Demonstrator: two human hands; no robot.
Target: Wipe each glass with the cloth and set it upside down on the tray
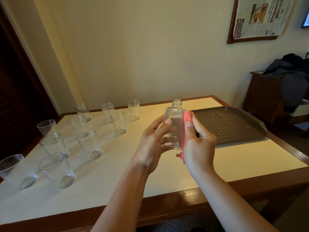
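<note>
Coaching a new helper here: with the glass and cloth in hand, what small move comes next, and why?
Probably keep rubbing: the right hand presses the pink cloth against the glass that the left hand grips, and the tray holds nothing yet.

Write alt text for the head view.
Over a white table, the left hand holds a clear glass while the right hand presses a pink cloth against its side. Upright glasses stand left; a dark tray lies right, with nothing visible on it.
</note>
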